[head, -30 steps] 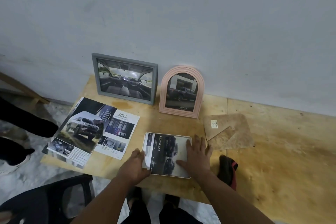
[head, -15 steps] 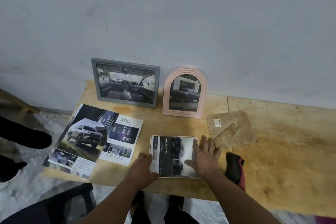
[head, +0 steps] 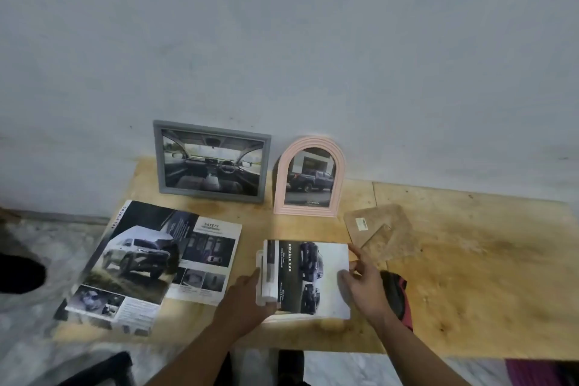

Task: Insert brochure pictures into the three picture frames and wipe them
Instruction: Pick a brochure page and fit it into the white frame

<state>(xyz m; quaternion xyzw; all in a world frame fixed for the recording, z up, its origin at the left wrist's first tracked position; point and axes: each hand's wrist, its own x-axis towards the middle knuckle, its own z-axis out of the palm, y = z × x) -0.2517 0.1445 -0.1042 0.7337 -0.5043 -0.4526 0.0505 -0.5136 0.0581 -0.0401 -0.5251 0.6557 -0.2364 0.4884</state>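
A white picture frame (head: pixel 260 276) lies flat near the table's front edge. A cut brochure picture (head: pixel 326 263) of dark cars lies on it, shifted right so the frame's left border shows. My left hand (head: pixel 247 301) grips that left border, thumb on top. My right hand (head: pixel 365 283) pinches the picture's right edge, with the index finger stretched toward its top right corner. A grey frame (head: pixel 211 128) with a car-interior picture and a pink arched frame (head: pixel 282 172) with a pickup picture lean upright against the wall.
An open car brochure (head: pixel 150 263) lies at the left and overhangs the wooden table (head: pixel 470 276). A brown backing board (head: pixel 380 230) lies to the right of the white frame. A dark cloth with red (head: pixel 396 291) sits behind my right hand.
My right hand went from lying flat on the picture to holding its right edge. The picture slid right and uncovered the frame's left border. The camera moved closer.
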